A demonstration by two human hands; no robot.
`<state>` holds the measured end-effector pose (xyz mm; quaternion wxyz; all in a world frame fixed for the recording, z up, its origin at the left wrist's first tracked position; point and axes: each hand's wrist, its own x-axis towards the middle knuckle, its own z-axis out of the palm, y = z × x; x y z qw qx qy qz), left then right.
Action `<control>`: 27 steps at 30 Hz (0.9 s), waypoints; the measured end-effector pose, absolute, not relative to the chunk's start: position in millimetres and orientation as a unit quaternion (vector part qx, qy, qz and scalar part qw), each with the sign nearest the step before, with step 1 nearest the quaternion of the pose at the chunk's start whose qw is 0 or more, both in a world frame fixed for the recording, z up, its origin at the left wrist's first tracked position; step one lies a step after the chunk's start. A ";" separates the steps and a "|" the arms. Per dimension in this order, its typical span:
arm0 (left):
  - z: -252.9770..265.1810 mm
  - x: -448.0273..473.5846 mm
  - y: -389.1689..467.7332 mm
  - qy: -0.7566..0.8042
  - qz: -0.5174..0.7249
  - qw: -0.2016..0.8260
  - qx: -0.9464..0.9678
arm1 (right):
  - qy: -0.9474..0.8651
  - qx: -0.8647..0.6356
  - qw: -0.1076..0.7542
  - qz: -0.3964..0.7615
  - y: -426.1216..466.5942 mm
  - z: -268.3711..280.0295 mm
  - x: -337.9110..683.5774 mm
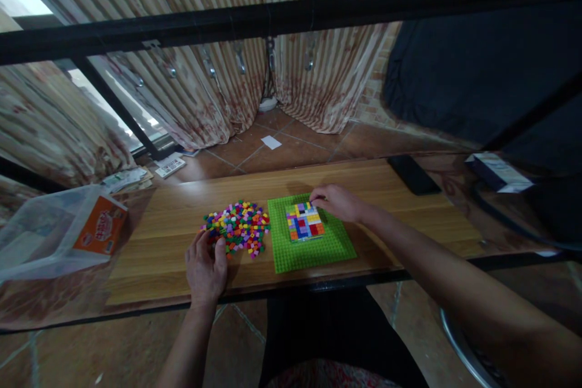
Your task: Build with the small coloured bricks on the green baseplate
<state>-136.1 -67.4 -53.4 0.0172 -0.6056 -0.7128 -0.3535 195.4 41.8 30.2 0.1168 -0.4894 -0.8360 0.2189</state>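
Note:
A green studded baseplate (336,253) lies on the table in front of me. On it sits a square patch of small multicoloured building bricks (304,223). My right hand (339,201) is over the patch's far right corner, its thumb and fingertips pinched together. Whatever is between those fingertips is too small to make out. To the left of the baseplate spreads a pile of loose coloured bricks (240,224). My left hand (207,270) rests at the near left edge of this pile, thumb and fingers apart and slightly curled, with no brick visible in its grasp.
A black phone (413,174) lies at the table's far right, and a small box (498,173) is beyond it. At the left end stands a clear plastic bin (50,233) with an orange label. A dark metal bar (291,17) crosses above the table's far side.

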 end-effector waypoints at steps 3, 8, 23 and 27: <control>-52.6 -135.4 -67.7 -0.712 -0.354 0.016 -0.606 | -0.837 -0.488 0.126 0.214 40.5 28.7 193.4; -52.7 -134.6 -67.2 -0.715 -0.357 0.012 -0.601 | -0.838 -0.487 0.133 0.207 39.2 24.9 191.5; -51.2 -132.7 -67.9 -0.717 -0.348 0.011 -0.604 | -0.603 -0.496 0.274 0.561 48.1 -16.2 202.3; -51.4 -132.4 -67.5 -0.721 -0.343 0.014 -0.603 | -0.634 -0.490 0.254 0.543 51.2 -11.1 200.0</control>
